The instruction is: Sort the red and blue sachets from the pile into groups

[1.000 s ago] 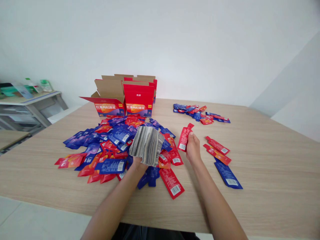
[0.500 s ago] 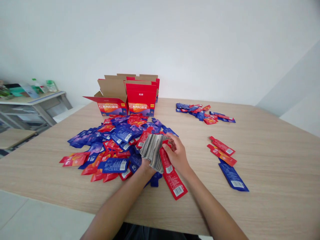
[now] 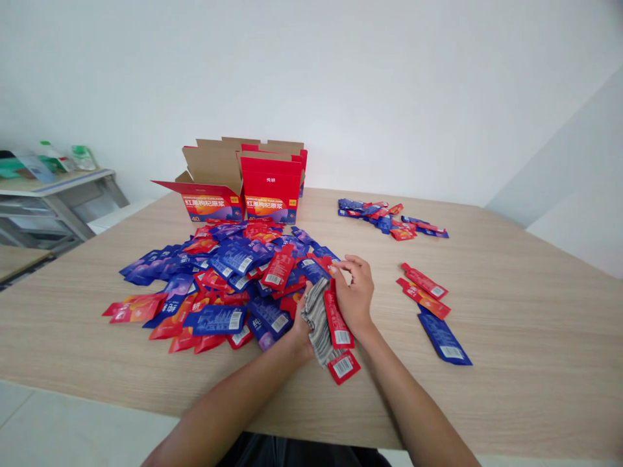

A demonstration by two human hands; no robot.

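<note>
Head view, left hand: my left hand (image 3: 300, 332) is closed on a grey striped cloth (image 3: 322, 329), which hangs along its right side.
Head view, right hand: my right hand (image 3: 354, 295) has its thumb and curled fingers clamped on the upper end of a red sachet (image 3: 337, 319).
Held sachet: between my hands, against the right side of the cloth, barcode end near me.
Sachet below: a second red sachet (image 3: 343, 368) shows its near end under the cloth.
Pile: red and blue sachets (image 3: 233, 259) heap left of my hands.
Cartons: open goji puree cartons (image 3: 271, 187) stand at the pile's far side.
Right of me: two red sachets and a blue sachet (image 3: 445, 338) overlap on the wooden table (image 3: 525, 324).
Far group: more mixed sachets (image 3: 376, 214).
</note>
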